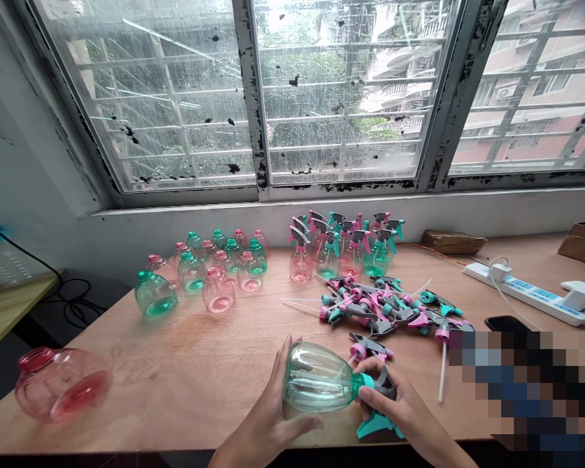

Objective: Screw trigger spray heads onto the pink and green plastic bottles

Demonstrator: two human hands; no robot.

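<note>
A clear green spray bottle (319,378) lies on its side in the air above the front edge of the table. My left hand (268,413) cups its wide base, thumb below and fingers behind. At the neck, my right hand (394,400) is closed around a teal and grey trigger sprayer (381,385), which sits on the bottle's mouth. Whether its collar is tight, I cannot tell. Just beyond my right hand is a pink and grey trigger sprayer (369,349). Behind it spreads a pile of loose pink, teal and grey trigger sprayers (370,304) with white tubes.
Open pink and green bottles (219,292) stand at the back left; a pink bottle (61,385) lies tipped at the front left. Bottles with sprayers fitted (350,257) stand by the wall. A power strip (526,291), a phone (507,323) and a brown package (453,242) are on the right.
</note>
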